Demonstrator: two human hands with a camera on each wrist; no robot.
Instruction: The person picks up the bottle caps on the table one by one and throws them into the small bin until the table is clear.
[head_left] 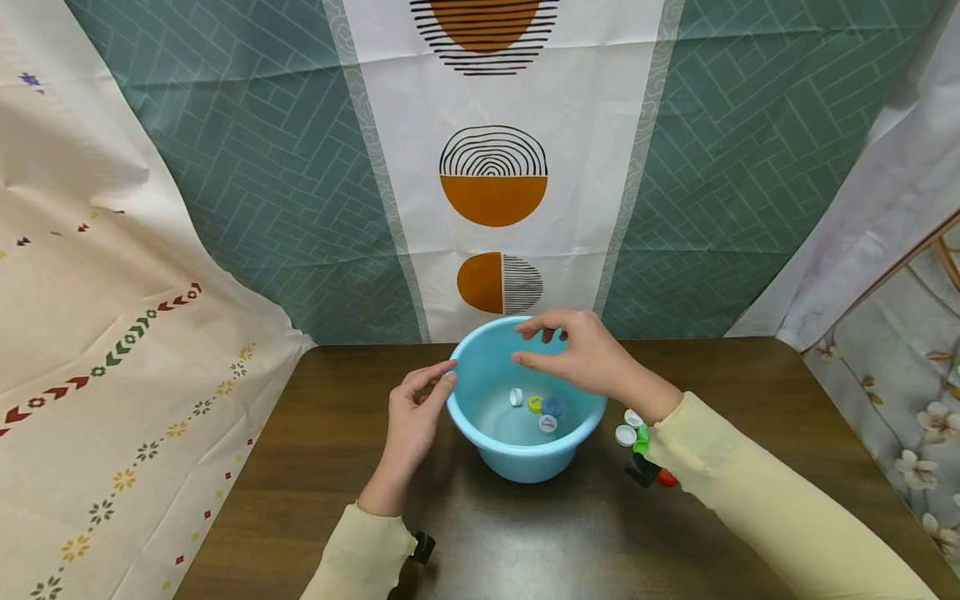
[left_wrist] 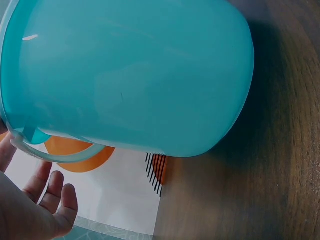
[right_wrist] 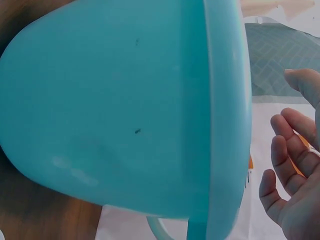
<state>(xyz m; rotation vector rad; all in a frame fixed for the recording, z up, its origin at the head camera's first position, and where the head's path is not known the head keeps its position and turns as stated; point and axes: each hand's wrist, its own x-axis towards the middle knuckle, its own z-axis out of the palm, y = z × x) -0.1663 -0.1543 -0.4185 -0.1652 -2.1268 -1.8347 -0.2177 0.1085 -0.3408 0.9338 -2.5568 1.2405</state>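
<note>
A light-blue plastic bucket stands upright on the table. My left hand pinches its left rim between thumb and fingertips; in the left wrist view the other fingers hang apart from the wall, near the bucket's handle. Over the bucket's right side hovers my right hand, fingers spread from the thumb and nothing between them. Inside, several bottle caps lie on the bottom: a white cap, a yellow cap, a blue cap and another white cap. The right wrist view shows no caps in the hand.
Right of the bucket, partly under my right forearm, lie a white cap, another white cap, green caps and a red cap. The brown table ends at a patterned cloth behind.
</note>
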